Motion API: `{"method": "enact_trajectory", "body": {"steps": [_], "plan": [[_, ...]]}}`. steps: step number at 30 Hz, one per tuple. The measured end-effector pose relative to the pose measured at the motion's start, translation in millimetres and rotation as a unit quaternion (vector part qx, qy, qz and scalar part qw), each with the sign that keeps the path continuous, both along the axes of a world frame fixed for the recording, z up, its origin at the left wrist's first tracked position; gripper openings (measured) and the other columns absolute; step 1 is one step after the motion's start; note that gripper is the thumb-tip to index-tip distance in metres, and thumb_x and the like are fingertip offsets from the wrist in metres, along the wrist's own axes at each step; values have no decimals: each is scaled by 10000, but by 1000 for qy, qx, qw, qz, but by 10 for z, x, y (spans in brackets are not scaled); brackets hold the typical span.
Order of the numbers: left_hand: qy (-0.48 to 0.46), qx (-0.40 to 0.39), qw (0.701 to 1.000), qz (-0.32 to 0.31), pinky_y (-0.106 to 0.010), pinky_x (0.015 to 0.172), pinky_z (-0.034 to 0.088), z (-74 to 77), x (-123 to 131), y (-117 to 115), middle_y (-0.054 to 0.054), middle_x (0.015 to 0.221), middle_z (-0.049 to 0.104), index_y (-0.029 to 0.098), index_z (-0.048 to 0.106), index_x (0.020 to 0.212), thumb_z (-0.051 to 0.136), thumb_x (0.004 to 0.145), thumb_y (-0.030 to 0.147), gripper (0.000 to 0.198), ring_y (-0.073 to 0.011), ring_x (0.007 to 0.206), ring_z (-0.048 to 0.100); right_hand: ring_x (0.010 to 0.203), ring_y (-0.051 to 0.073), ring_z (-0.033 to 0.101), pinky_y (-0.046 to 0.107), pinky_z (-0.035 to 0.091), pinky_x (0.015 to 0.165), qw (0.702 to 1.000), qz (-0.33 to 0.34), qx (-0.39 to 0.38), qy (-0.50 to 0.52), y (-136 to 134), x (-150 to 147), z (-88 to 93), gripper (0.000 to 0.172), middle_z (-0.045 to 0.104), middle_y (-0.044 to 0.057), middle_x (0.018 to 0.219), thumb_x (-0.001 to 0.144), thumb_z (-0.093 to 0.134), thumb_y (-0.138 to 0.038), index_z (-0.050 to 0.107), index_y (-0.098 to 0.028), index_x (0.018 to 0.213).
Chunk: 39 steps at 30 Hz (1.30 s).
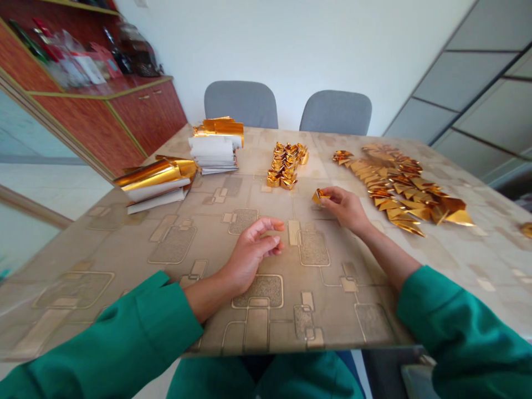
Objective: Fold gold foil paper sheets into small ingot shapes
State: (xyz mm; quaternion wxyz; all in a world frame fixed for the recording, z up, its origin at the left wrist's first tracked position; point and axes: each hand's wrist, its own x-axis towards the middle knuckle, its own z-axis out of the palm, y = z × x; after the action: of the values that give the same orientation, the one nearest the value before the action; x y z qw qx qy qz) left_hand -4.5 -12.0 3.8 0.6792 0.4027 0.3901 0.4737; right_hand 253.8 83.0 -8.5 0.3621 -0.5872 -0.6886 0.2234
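My right hand (347,208) pinches a small folded gold foil paper piece (319,196) by its right side, just above the table. To the left, my left hand (260,246) is over the table with its fingers curled and apart, nothing between them. Beyond both hands, rows of small folded gold foil pieces (286,165) stand close together. A wide heap of folded gold paper pieces (394,183) spreads out to the right of my right hand.
Stacks of gold-and-white paper sheets, one upright (216,149) and one leaning (158,183), are at the back left. The patterned tablecloth (174,299) covers the table. Two grey chairs (241,104) stand along the far side, and a wooden cabinet (141,111) is at the left.
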Motion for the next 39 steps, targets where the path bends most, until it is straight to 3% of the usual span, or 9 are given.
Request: {"method": "enact_trajectory", "body": {"steps": [2, 7, 10, 15, 19, 28, 32, 36, 39], "plan": [[7, -3, 1000, 0, -224, 638, 470, 2, 0, 7, -9, 974, 639, 179, 665, 949, 710, 755, 175, 199, -82, 678, 590, 798, 186, 652, 329, 500, 765, 997, -34, -1, -69, 261, 95, -5, 240, 730, 76, 982, 854, 575, -256, 684, -173, 1051], [15, -1, 1000, 17, -218, 638, 461, 6, -27, 48, -6, 968, 645, 181, 669, 958, 698, 757, 173, 204, -80, 681, 586, 911, 235, 652, 361, 473, 851, 990, -71, 12, -120, 885, 84, 13, 210, 726, 107, 1036, 807, 615, -187, 726, -176, 985], [19, -5, 1000, 23, -209, 636, 456, 15, -45, 61, -2, 955, 647, 179, 667, 955, 691, 759, 175, 197, -76, 683, 586, 940, 253, 659, 364, 477, 853, 986, -98, 19, -133, 1186, 12, 0, 272, 724, 127, 1053, 798, 628, -194, 701, -166, 1059], [28, -11, 999, 23, -201, 626, 442, 30, -56, 60, 15, 826, 632, 172, 663, 945, 666, 768, 171, 177, -79, 678, 578, 875, 264, 677, 358, 508, 767, 983, -124, 25, -136, 1503, -100, -30, 352, 733, 128, 1023, 771, 644, -205, 646, -180, 1122], [25, -13, 999, 24, -207, 637, 447, 38, -48, 64, 9, 884, 640, 170, 662, 943, 661, 763, 162, 180, -75, 683, 579, 844, 256, 673, 340, 508, 726, 983, -126, 31, -132, 1629, -193, -37, 324, 728, 136, 1037, 765, 646, -230, 632, -187, 1085], [21, -14, 999, 20, -203, 641, 450, 50, -47, 87, 9, 883, 638, 167, 660, 936, 653, 767, 155, 170, -71, 678, 585, 869, 218, 633, 339, 474, 781, 981, -147, 36, -117, 1636, -247, -71, 385, 713, 146, 1044, 772, 648, -287, 596, -148, 1127], [44, 16, 999, 14, -212, 638, 457, 39, -68, 122, -9, 938, 664, 166, 661, 922, 643, 775, 164, 148, -77, 674, 595, 878, 246, 642, 364, 479, 797, 984, -145, 36, -99, 1519, -218, -6, 311, 724, 129, 982, 756, 623, -248, 655, -174, 1056], [135, 95, 986, -4, -244, 687, 478, 59, -162, 272, -39, 915, 694, 158, 681, 939, 611, 824, 219, 148, -117, 734, 624, 866, 252, 656, 370, 493, 799, 990, -115, 33, -73, 1254, -153, 59, 228, 735, 115, 934, 729, 606, -193, 705, -178, 934], [286, 214, 934, 10, -305, 763, 495, 136, -421, 516, -56, 931, 720, 167, 695, 971, 566, 870, 245, 181, -166, 816, 647, 772, 226, 662, 355, 507, 737, 995, -90, 12, -48, 915, -68, 60, 170, 741, 102, 889, 730, 616, -213, 719, -167, 857]]}}
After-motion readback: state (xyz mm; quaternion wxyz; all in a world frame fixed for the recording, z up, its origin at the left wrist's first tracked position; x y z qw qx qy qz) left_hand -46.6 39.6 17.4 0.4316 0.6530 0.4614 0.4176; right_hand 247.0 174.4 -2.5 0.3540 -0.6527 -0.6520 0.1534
